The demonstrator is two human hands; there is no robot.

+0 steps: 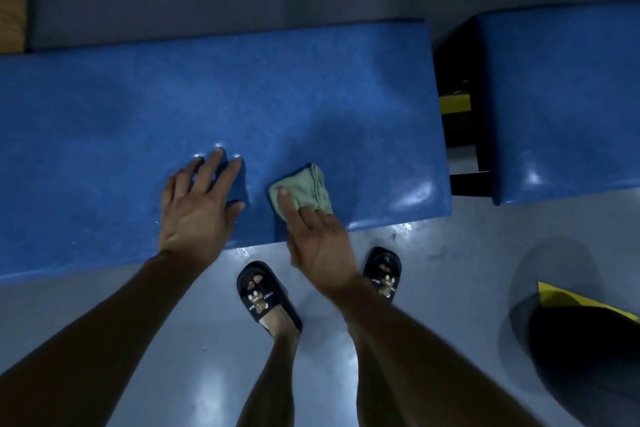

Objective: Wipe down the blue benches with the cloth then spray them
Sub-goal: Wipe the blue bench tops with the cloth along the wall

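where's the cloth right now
In the head view, the green cloth lies on the near edge of the blue bench, under the right hand.

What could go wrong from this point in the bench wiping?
1. The right hand presses the small green cloth near the front edge of the blue bench; a stroke toward the person could slide it off.
2. The wadded cloth covers little surface, so patches may be missed, including the second bench.
3. The left hand rests flat on the bench and may leave marks on wiped areas.
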